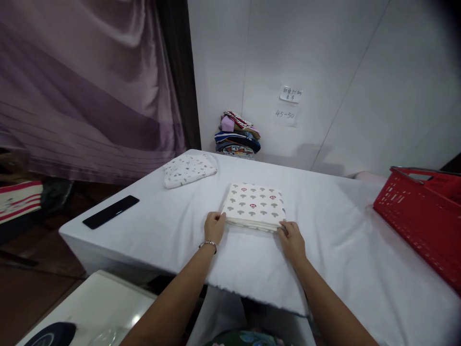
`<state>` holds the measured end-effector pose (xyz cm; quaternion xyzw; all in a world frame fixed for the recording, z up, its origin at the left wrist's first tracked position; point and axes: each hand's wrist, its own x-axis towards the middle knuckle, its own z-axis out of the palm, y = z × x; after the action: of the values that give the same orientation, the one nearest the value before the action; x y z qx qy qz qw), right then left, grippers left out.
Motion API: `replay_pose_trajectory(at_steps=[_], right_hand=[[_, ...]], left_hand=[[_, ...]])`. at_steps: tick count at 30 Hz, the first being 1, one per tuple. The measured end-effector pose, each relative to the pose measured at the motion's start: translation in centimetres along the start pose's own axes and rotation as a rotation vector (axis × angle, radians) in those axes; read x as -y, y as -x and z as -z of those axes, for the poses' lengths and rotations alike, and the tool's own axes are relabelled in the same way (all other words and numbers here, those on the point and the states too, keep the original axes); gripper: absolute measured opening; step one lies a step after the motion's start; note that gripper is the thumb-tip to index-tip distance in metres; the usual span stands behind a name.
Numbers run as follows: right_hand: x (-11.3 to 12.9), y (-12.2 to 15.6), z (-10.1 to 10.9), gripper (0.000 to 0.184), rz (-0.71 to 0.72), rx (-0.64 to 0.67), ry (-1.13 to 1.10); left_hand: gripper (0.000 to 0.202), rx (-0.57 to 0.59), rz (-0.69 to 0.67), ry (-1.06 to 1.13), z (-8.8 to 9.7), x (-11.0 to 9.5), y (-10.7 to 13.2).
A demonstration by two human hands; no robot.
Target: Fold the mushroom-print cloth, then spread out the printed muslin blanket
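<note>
A person's two bare forearms reach forward from the lower edge of the frame and angle inward toward each other over a white-draped desk [334, 250], above a lap in dark floral fabric [248, 338]. A metal bracelet [208, 245] circles the left wrist. The left hand [213, 229], back upward, grasps the near left corner of a folded cream cloth printed with mushrooms [253, 204], its thumb and curled fingers nearly closed on the fabric's edge. The right hand [294, 244], turned slightly inward, mirrors it at the near right corner, thumb and fingers pinched around the layered edge. Between them the cloth lies flat on the desk, most of its mushrooms gray, a few outlined in red, its stacked folds showing along the near side. To the left, near the desk's edge, lies a black smartphone [111, 212]; at right stands a red plastic basket [421, 228] with a slotted wall. Farther back, a folded white cloth with a small dark print [189, 170] rests near the far left corner. Beyond the desk's far edge rises a pile of folded textiles [237, 137], against a pale wall [223, 53] bearing handwritten paper notes [287, 115], one reading "45-50."
</note>
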<state>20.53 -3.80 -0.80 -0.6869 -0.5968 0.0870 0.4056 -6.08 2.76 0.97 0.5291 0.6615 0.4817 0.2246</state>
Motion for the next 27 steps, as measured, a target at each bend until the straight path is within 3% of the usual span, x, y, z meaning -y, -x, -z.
replay_pose_trajectory(at_steps=[9, 15, 21, 27], right_hand=[[0.1, -0.1, 0.1, 0.031, -0.013, 0.017, -0.007], [-0.1, -0.2, 0.1, 0.028, -0.009, -0.016, -0.07], [0.1, -0.1, 0.2, 0.025, -0.01, -0.022, -0.066], [-0.1, -0.1, 0.1, 0.025, -0.006, -0.05, -0.056]], left_hand=[[0.017, 0.093, 0.033, -0.112, 0.5, -0.2, -0.1], [0.011, 0.019, 0.023, 0.003, 0.0, -0.2, -0.5], [0.013, 0.043, 0.069, 0.0, -0.4, 0.8, -1.1], [0.021, 0.043, 0.025, 0.172, -0.9, 2.1, -1.0]])
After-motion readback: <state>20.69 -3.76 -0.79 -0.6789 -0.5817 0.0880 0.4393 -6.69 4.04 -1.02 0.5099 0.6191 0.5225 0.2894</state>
